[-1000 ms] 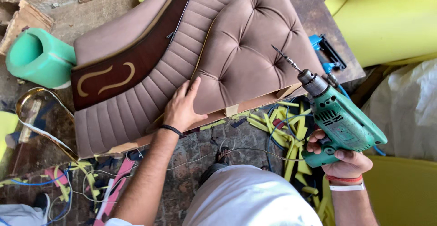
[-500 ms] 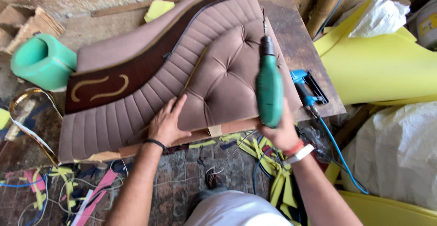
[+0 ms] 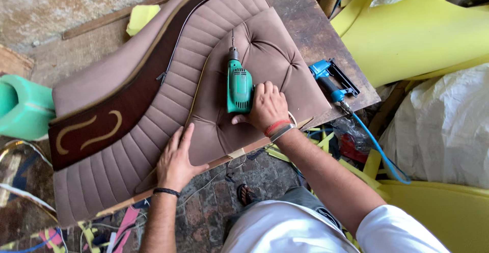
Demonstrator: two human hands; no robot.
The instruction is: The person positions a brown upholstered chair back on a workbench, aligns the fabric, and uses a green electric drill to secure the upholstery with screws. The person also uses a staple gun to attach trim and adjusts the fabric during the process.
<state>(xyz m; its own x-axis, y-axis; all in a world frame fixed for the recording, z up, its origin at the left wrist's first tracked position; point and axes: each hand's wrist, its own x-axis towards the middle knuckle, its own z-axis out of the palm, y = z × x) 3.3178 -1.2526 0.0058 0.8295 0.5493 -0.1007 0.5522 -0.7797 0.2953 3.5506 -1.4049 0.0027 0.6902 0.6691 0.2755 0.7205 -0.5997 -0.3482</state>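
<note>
Right-hand grip (image 3: 266, 106) is closed on one green electric drill (image 3: 239, 85), which is laid flat on the tufted brown cushion (image 3: 265, 69) with its bit pointing away. One left hand (image 3: 175, 158) is spread flat, holding nothing, on the ribbed brown upholstered panel (image 3: 127, 146). One blue staple gun (image 3: 331, 80) is seen on the wooden desk (image 3: 310, 29), right of the cushion.

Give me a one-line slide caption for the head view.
Right hand rests green drill on tufted brown panel; left hand lies flat.
</note>
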